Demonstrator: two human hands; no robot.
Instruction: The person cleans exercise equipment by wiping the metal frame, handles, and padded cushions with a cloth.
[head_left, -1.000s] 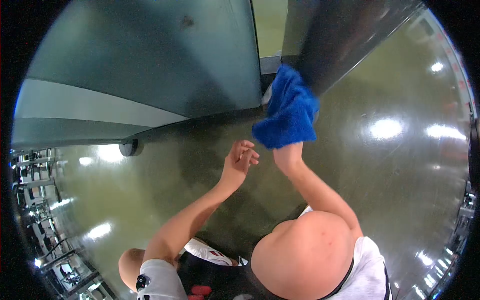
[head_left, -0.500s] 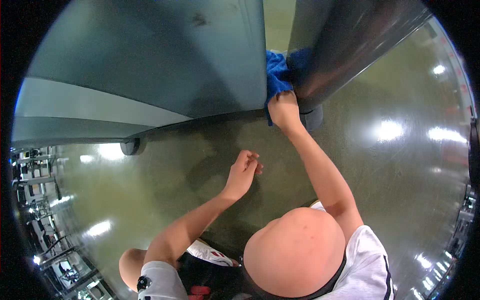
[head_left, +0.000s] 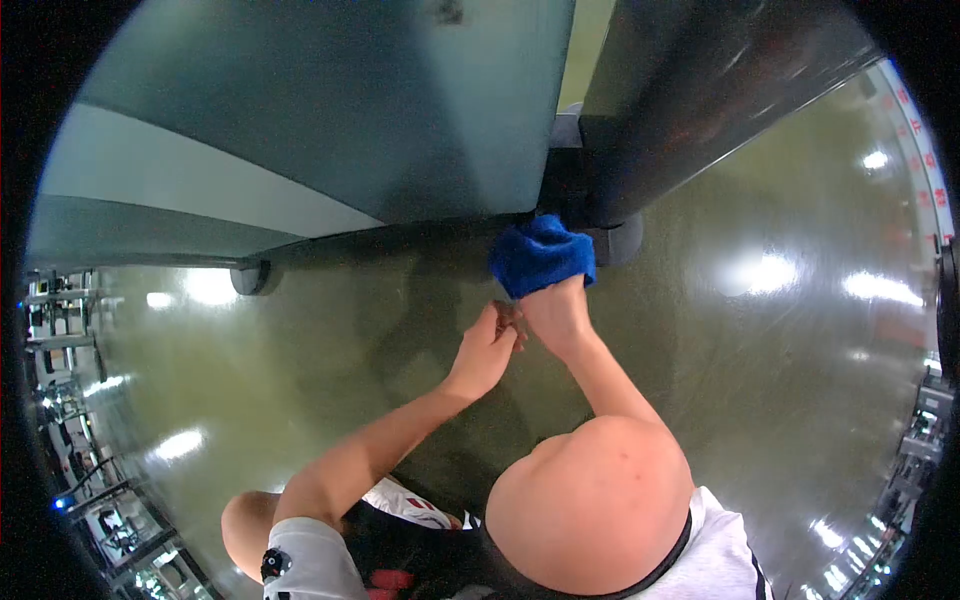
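A crumpled blue cloth [head_left: 543,256] is bunched in my right hand [head_left: 556,312]. My fingers are mostly hidden behind the cloth, which hangs above the floor just in front of the grey panel's lower edge. Close by on the left is my left hand [head_left: 488,348], its fingers loosely curled and a little apart with nothing visible in them. Its fingertips come very near the right wrist; whether they touch I cannot tell.
A large grey panel [head_left: 400,130] fills the upper left, with a dark glossy column [head_left: 690,110] to its right. Small dark feet [head_left: 620,240] stand under them on the shiny greenish floor [head_left: 760,400]. My bent knee [head_left: 590,500] is in front of me.
My right hand has drawn the cloth out of the gap between panel and column, down and left towards me. The left hand has stayed nearly in place.
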